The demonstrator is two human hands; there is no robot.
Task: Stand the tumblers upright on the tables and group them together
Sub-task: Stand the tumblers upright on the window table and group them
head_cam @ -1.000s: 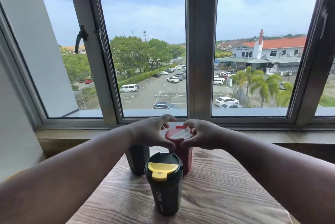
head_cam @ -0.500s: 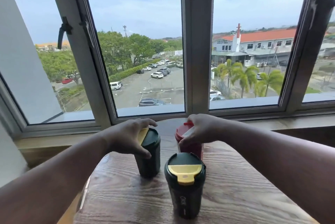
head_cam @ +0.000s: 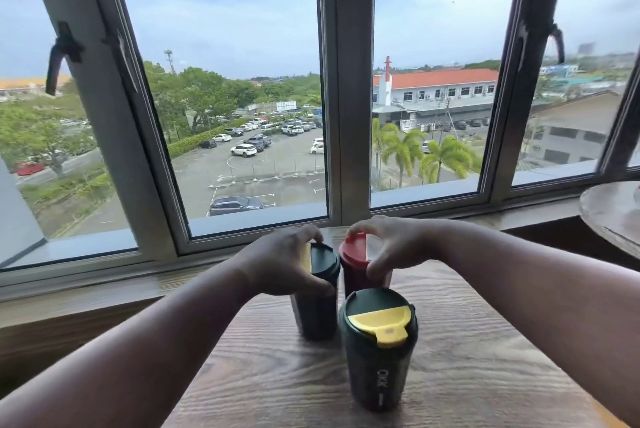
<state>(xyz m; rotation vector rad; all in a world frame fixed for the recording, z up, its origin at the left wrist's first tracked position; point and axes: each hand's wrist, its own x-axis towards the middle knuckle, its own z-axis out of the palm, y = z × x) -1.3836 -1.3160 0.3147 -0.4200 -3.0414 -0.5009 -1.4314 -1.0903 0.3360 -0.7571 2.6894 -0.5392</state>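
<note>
Three tumblers stand upright, close together, on a wood-grain table (head_cam: 467, 358). Nearest me is a dark green tumbler with a yellow lid flap (head_cam: 378, 348), untouched. Behind it on the left stands a second dark green tumbler (head_cam: 317, 306); my left hand (head_cam: 280, 263) wraps around its lid from the left. Behind on the right is a red tumbler (head_cam: 356, 265), its body partly hidden by the front one. My right hand (head_cam: 388, 245) holds its lid from above and the right, with fingers curled over the rim.
A window sill (head_cam: 104, 289) and grey window frames (head_cam: 353, 116) run right behind the table. A second, round table edge (head_cam: 609, 216) shows at the far right. The table's left edge falls away beside my left forearm.
The view has tilted and shifted. My left hand has slid the rear green tumbler rightward against the red one; the three now stand tighter together. Both hands remain on the lids.
</note>
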